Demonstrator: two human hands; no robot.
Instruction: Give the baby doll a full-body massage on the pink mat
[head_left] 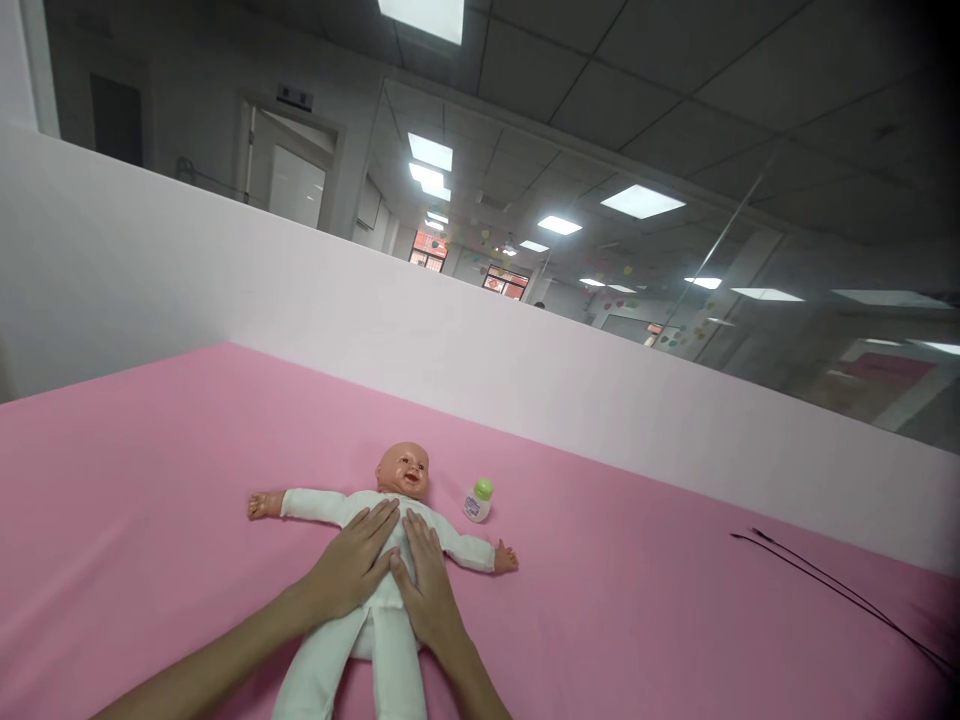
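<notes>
Head view: doll (388,595) face-up on smooth pink cover (637,620), arms spread; hard, moulded head and hands, soft white cloth body and limbs. Left hand (345,572) and right hand (433,592) lie flat on its torso, fingers straight and uncurled, hiding much of the chest. Small rounded translucent bottle (477,502), green cap, near one doll arm. Thin black cords (825,578) well apart, right. Smooth, low white wall (525,375) behind.

doll body (388,598): white | bottle cap (484,488): light green | sheet (637,610): plain pink | cables (892,626): black
</notes>
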